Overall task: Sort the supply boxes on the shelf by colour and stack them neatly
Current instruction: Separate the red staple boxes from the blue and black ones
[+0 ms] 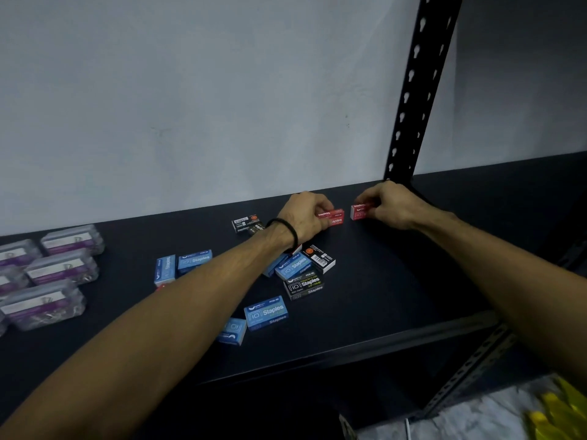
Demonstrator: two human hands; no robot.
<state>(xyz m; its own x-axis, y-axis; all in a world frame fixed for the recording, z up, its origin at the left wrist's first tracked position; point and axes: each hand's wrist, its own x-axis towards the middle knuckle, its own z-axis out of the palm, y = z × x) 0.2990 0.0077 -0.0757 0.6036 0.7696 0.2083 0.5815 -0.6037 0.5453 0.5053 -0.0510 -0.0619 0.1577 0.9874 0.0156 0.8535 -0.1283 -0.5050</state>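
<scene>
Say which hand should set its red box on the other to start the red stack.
Right, probably. The right hand grips one small red cardboard staple box near the post with bare shelf around it. The left hand grips the other red staple box, its forearm reaching over scattered blue boxes.

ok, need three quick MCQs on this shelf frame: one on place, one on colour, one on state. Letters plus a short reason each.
1. Where do the clear purple-labelled cases lie on the shelf?
A. far left
B. far right
C. between the hands

2. What colour are the boxes that the hands hold?
A. blue
B. black
C. red

3. How do the two red boxes stand to each other?
A. stacked
B. side by side with a gap between
C. one inside the other

Key:
1 A: the cases cluster at the left edge of the view.
2 C: the left hand grips a red box and the right hand grips another red box.
3 B: dark shelf shows between them.
</scene>
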